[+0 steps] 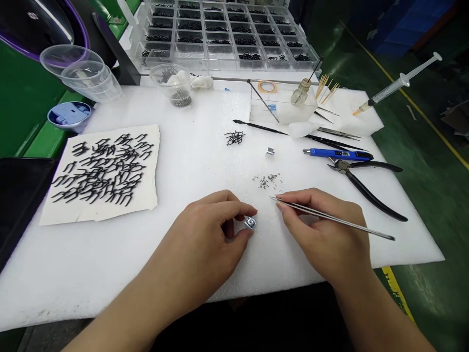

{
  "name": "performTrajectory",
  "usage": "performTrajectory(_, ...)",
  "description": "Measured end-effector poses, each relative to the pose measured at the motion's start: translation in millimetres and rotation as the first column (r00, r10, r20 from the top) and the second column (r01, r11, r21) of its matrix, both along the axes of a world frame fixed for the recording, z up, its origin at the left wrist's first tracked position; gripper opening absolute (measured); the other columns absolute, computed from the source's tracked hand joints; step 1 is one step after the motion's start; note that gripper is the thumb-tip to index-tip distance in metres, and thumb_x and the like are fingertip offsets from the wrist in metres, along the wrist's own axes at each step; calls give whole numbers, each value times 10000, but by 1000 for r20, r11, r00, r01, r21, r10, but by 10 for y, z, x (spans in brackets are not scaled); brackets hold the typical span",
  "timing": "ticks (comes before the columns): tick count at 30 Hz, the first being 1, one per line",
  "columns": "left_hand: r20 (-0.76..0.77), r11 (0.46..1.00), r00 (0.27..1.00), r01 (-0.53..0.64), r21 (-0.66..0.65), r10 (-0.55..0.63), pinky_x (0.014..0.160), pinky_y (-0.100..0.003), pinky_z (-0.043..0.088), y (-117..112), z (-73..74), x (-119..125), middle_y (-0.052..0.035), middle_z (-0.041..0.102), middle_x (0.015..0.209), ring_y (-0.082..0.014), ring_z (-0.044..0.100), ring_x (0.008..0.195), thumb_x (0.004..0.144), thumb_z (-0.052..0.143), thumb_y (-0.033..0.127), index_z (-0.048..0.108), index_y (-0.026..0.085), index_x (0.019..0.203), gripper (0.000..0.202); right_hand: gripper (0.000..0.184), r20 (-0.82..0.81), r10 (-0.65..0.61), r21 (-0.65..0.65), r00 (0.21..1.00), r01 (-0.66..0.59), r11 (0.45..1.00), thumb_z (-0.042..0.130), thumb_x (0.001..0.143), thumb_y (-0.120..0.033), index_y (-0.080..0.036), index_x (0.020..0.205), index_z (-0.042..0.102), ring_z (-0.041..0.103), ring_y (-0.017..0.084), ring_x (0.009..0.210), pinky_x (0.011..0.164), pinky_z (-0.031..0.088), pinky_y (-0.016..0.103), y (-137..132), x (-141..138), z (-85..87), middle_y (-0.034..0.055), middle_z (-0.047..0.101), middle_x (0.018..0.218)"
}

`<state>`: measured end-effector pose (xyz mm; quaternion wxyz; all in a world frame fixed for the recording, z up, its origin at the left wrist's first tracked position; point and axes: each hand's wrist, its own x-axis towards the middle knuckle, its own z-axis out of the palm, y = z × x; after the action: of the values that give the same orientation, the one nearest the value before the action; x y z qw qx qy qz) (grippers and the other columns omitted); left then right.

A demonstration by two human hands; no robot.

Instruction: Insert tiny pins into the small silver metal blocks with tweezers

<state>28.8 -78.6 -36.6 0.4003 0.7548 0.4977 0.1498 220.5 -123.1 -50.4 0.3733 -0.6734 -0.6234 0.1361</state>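
Observation:
My left hand [210, 230] pinches a small silver metal part [250, 223] between thumb and forefinger, just above the white foam mat [190, 161]. My right hand [324, 230] grips thin steel tweezers [330, 217], their tips pointing left, a short way right of the part. A scatter of tiny grey specks [269, 180] lies just beyond the tweezer tips. Farther back sit a second small silver part [270, 151] and a small clump of black wire clips [235, 138].
A paper sheet [106, 171] covered with several black clips lies at left. Pliers [366, 183], a blue tool [337, 154], spare tweezers and toothpicks lie at right. A syringe [399, 83], a compartment box [223, 32], clear cups [82, 71] and a small glass bottle [301, 92] stand at the back.

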Motion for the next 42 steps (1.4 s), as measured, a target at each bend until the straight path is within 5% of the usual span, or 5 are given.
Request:
performTrajectory(17,6,999,1000,21,35,-21,597,-245,473,-7,-40,-4,37,648,894,-92,558,627,845,655,230,748,275,963,156,106,-51,-13,-1,999,13,1000,717,814,-143,-225,867,759,749,155,708,676,606,263,16,-38,22,-26,797,814)
performTrajectory(28,17,998,999,32,51,-33,577,-226,469,-20,-47,19,33,652,898,-74,562,606,850,659,212,777,287,1015,216,206,-172,253,38,952,-250,968,717,808,-101,-265,929,690,771,163,843,787,639,278,-278,-42,88,-36,803,949)
performTrajectory(42,6,993,998,55,106,-56,604,-236,465,-35,-58,17,37,640,921,-82,586,655,854,641,186,774,313,976,220,215,-95,225,-1,970,-226,974,706,817,-113,-288,936,667,773,167,847,779,640,277,-266,-81,68,-55,802,948)
